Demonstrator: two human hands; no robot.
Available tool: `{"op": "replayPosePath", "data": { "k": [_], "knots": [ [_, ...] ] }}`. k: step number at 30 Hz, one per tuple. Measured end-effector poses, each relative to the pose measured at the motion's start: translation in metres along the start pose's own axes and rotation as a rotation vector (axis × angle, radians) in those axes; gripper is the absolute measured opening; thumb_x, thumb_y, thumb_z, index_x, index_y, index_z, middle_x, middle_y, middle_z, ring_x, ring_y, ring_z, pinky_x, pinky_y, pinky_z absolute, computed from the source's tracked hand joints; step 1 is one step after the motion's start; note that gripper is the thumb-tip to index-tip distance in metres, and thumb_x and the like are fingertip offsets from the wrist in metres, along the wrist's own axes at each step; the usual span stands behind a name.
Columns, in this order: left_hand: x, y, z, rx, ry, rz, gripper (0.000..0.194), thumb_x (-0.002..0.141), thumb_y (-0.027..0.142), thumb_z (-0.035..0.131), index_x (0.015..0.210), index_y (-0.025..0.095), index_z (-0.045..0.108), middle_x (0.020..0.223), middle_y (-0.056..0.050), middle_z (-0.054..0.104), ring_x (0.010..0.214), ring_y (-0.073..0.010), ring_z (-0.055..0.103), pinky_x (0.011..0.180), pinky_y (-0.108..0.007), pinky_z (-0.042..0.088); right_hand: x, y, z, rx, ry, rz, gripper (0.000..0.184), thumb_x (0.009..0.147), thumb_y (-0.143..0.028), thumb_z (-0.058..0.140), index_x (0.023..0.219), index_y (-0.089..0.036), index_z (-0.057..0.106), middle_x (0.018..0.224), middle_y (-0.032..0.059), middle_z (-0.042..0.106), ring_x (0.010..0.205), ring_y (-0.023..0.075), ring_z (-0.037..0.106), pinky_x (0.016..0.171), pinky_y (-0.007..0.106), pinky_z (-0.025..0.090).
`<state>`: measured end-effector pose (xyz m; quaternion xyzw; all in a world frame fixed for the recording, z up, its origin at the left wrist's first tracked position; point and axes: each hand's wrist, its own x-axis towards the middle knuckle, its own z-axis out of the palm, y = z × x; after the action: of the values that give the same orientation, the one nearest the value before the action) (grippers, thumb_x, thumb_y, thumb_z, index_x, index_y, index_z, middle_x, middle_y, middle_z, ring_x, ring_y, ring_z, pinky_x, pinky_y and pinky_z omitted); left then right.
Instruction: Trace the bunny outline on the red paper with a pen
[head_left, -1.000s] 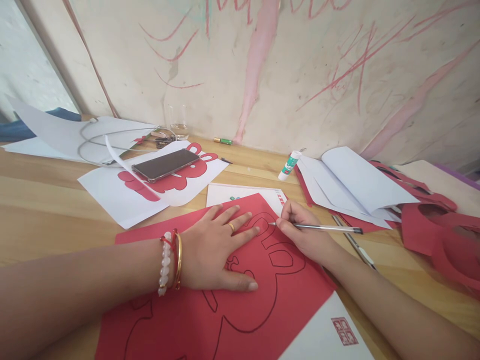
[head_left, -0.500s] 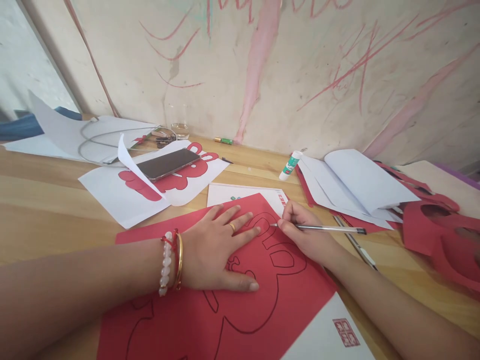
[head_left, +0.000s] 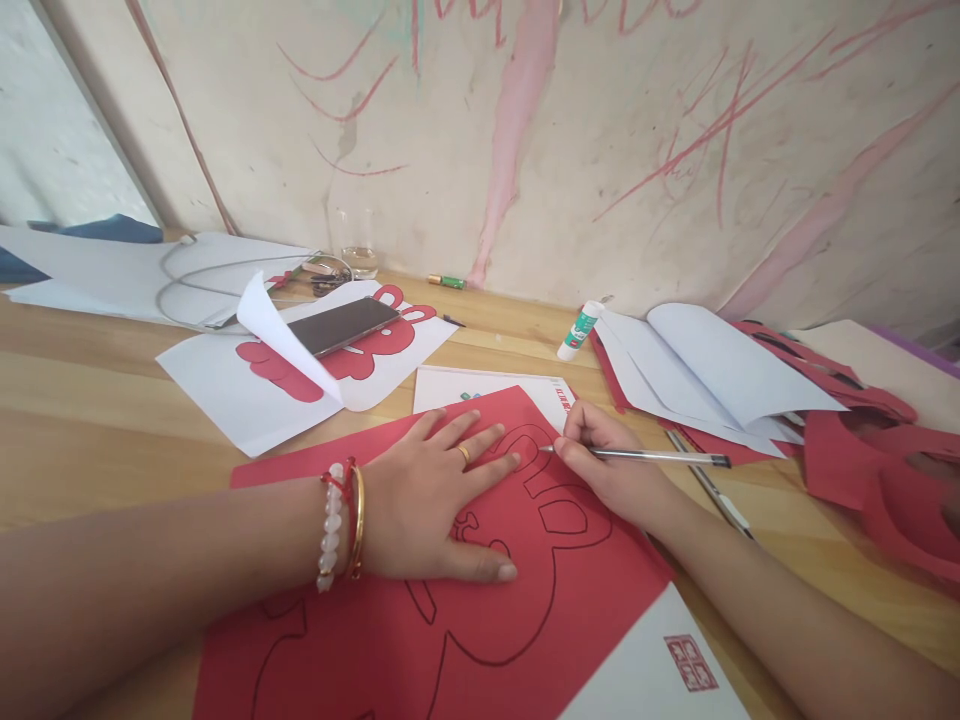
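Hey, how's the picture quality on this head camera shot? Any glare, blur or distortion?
In the head view, wide-angle distortion bends the plaster wall and swells the left forearm at the frame's edge; a soft sheen lies on the wooden table; the ballpoint pen in the right hand looks sharp, without heavy shadows.

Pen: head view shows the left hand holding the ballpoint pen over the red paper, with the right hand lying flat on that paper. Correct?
Not quite: the hands are swapped. The head view shows the right hand holding the ballpoint pen over the red paper, with the left hand lying flat on that paper.
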<state>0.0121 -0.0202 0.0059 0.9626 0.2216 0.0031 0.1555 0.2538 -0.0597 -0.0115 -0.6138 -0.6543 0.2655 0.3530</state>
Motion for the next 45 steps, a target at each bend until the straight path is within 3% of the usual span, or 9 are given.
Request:
{"op": "replayPosePath", "data": {
  "k": [45],
  "knots": [
    [-0.0004,-0.0004,0.0004,0.016,-0.015,-0.011,0.091,0.080,0.080,0.036,0.150,0.024,0.024,0.157,-0.011,0.015,0.143,-0.0405,0.007,0.112,-0.063,0.009,-0.0021,-0.0029,-0.0001,0.019,-0.029,0.009,0.020,0.081,-0.018,0.051,0.068,-0.023,0.037,0.060,-0.0068,0.037,0.052,0.0101,0.032,0.050,0.024,0.028]
  ]
}}
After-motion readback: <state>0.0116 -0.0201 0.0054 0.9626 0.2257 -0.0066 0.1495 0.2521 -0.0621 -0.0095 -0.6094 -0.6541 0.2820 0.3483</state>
